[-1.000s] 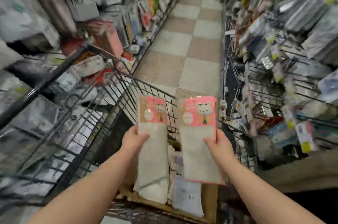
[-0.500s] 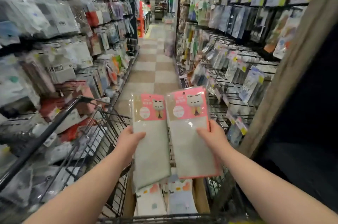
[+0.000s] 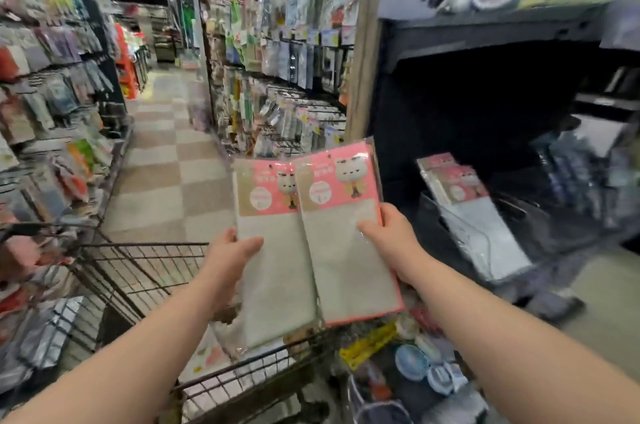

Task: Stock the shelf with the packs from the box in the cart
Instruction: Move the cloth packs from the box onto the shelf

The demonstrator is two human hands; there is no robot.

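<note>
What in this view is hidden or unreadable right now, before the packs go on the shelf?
1. Cart contents, head view: mostly covered by the left pack and right pack; remaining stock uncountable.
2. Pack label text: blurred, unreadable.
3. Shelf bay behind the stocked packs: too dark to judge free room.
4. Left hand and right hand: fingers behind the packs unseen.
</note>
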